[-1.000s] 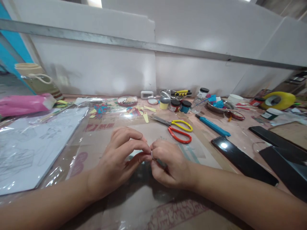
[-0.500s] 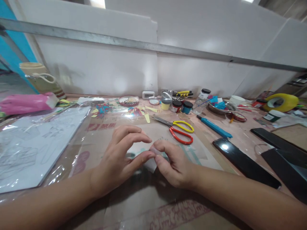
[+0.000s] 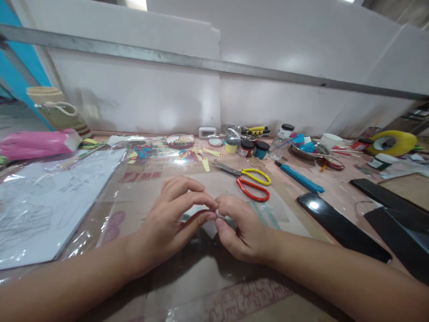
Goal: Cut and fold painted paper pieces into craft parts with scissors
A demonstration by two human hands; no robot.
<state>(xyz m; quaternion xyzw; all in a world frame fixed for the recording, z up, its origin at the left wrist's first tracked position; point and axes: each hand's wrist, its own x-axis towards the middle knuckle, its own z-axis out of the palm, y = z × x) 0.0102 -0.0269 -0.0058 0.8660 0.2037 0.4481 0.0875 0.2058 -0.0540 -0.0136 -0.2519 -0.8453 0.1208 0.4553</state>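
Note:
My right hand [image 3: 243,228] pinches a small whitish piece [image 3: 219,214] between thumb and forefinger; its kind is mostly hidden by the fingertips. From the other side, the thumb and forefinger of my left hand [image 3: 177,217] close on the same piece, with the other left fingers curved above. A pale pointed shape [image 3: 210,229] shows just under the fingertips; whether it belongs to the held piece I cannot tell. Beyond my right hand lie scissors [image 3: 246,178] with one yellow and one red handle, blades pointing left.
A blue utility knife [image 3: 300,176] and a black phone [image 3: 342,226] lie to the right. Paint jars [image 3: 260,150] and a dish of beads [image 3: 180,141] stand at the back. Sketched paper [image 3: 67,201] under plastic lies left. Yellow tape [image 3: 402,142] sits far right.
My left forefinger has come down from above to meet the small piece at the right fingertips. Less of the piece shows now. The things on the table have not moved.

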